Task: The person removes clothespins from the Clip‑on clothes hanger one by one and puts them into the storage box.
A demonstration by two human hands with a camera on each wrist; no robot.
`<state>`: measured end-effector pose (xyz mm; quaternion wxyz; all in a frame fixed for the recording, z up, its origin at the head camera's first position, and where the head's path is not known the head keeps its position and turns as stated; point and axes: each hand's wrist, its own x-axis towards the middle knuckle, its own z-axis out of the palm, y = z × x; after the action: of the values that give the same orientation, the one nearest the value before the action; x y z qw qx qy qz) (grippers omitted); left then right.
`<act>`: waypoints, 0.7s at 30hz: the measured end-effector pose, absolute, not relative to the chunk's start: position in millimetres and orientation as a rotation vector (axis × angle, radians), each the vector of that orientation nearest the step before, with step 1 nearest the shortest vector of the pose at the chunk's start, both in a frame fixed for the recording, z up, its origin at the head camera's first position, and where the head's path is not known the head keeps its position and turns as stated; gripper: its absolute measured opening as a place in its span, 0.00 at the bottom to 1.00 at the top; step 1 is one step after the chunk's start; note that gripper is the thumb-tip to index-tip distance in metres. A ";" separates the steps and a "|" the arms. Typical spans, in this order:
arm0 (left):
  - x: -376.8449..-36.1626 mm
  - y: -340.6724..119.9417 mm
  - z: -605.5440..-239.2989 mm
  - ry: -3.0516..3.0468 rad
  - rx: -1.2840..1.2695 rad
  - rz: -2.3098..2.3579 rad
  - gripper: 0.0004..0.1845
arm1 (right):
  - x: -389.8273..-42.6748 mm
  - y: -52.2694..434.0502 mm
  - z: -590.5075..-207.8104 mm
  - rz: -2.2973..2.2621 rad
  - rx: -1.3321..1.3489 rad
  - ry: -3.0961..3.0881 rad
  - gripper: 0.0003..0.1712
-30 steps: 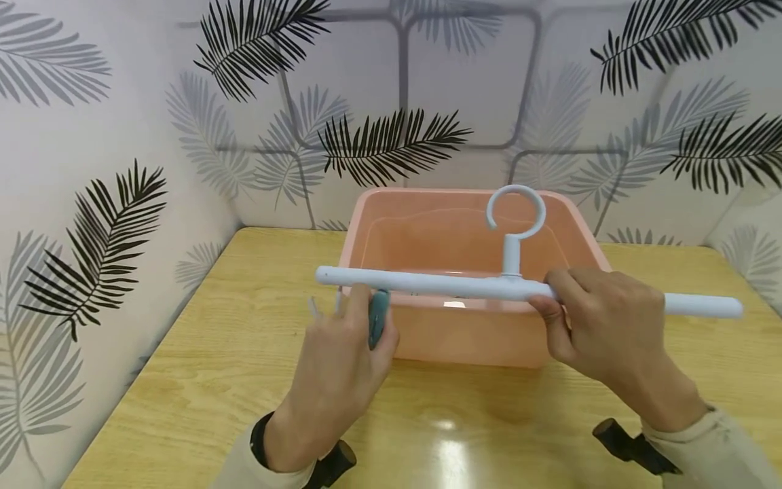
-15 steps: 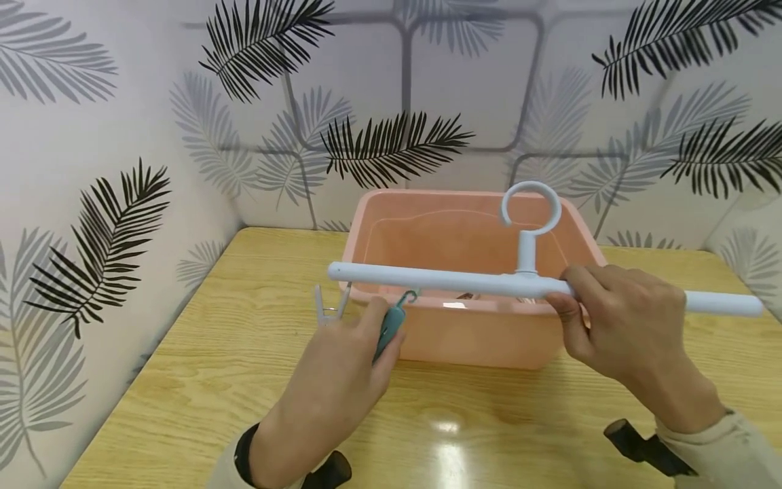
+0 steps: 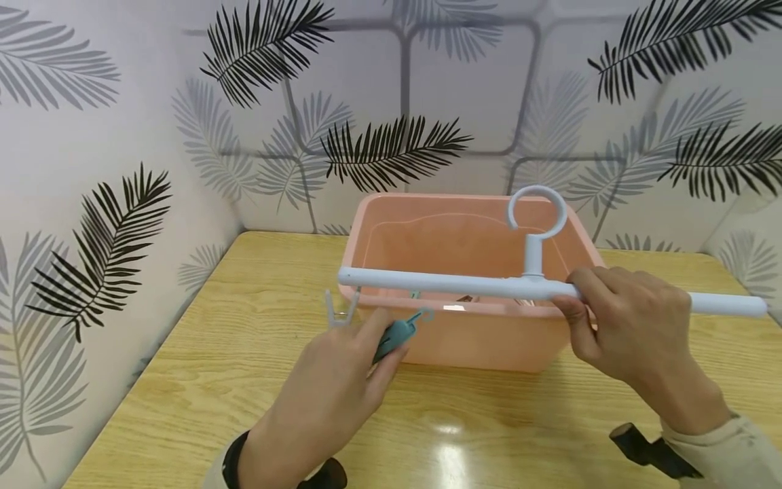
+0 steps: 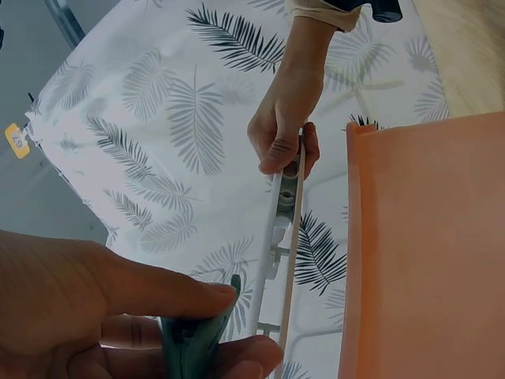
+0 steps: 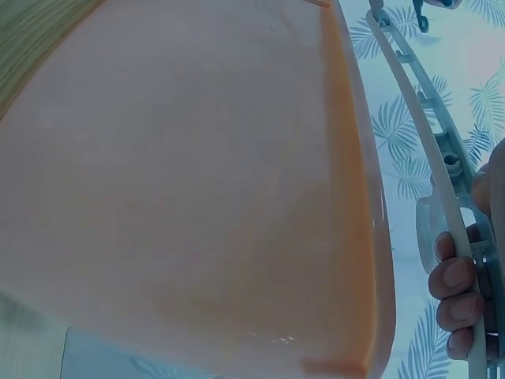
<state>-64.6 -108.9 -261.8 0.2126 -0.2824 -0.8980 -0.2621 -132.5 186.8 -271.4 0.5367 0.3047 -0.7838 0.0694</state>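
My right hand (image 3: 635, 333) grips a pale blue hanger (image 3: 452, 281) near its middle, holding it level in front of a pink tub (image 3: 476, 339), hook upward. Between thumb and fingers, my left hand (image 3: 326, 387) pinches a teal clothespin (image 3: 397, 335) with a small hook at its tip. This clothespin is below the bar's left part, apart from it in the head view. A pale grey two-pronged clip (image 3: 342, 311) shows beneath the bar's left end; its attachment is hidden. In the left wrist view, the hanger (image 4: 274, 229) runs away from the teal clothespin (image 4: 193, 339).
The tub stands on a wooden table (image 3: 244, 346) against a leaf-patterned backdrop (image 3: 452, 81). A few small items (image 3: 467, 299), partly hidden, lie inside the tub. More table surface lies left of the tub and before it.
The hanger and right hand have shifted slightly right. My left hand has drawn down and back from the bar, and the clothespin's hook has come into sight, tilted to the right.
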 end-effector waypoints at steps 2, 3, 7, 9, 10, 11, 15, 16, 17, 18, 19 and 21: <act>-64.0 -110.7 -260.3 -2.480 -0.790 -0.711 0.13 | -132.2 186.8 -271.5 0.166 0.726 -1.864 0.32; -63.8 -111.6 -259.2 -2.475 -0.788 -0.702 0.13 | -132.0 187.0 -271.6 0.165 0.726 -1.864 0.32; -63.9 -115.1 -254.4 -2.449 -0.782 -0.660 0.14 | -131.3 187.7 -271.9 0.158 0.728 -1.871 0.32; -64.3 -116.8 -252.4 -2.430 -0.778 -0.656 0.14 | -131.0 187.9 -271.9 0.155 0.730 -1.873 0.32; -64.8 -117.5 -251.5 -2.418 -0.781 -0.652 0.14 | -130.9 188.2 -272.0 0.156 0.731 -1.873 0.32; -65.2 -118.4 -250.5 -2.410 -0.782 -0.649 0.14 | -130.7 188.5 -272.0 0.155 0.733 -1.875 0.32; -68.9 -121.9 -246.1 -2.374 -0.802 -0.640 0.11 | -130.1 189.9 -272.2 0.155 0.734 -1.873 0.32; -70.2 -122.9 -244.7 -2.364 -0.807 -0.636 0.11 | -130.0 190.4 -272.4 0.155 0.733 -1.873 0.32; -71.4 -124.1 -243.3 -2.358 -0.808 -0.634 0.11 | -129.9 190.9 -272.7 0.154 0.732 -1.873 0.32; -73.0 -125.1 -241.9 -2.348 -0.812 -0.629 0.10 | -129.8 191.3 -273.0 0.154 0.730 -1.871 0.32; -74.5 -126.2 -240.5 -2.342 -0.812 -0.619 0.11 | -129.9 191.8 -273.4 0.154 0.728 -1.869 0.32; -77.5 -128.3 -237.3 -2.342 -0.809 -0.605 0.11 | -129.8 192.6 -274.1 0.155 0.728 -1.866 0.32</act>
<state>-77.5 -128.3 -237.3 0.2912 -0.3035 -0.8784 -0.2268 -129.8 192.6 -274.1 0.5365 0.3058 -0.7838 0.0651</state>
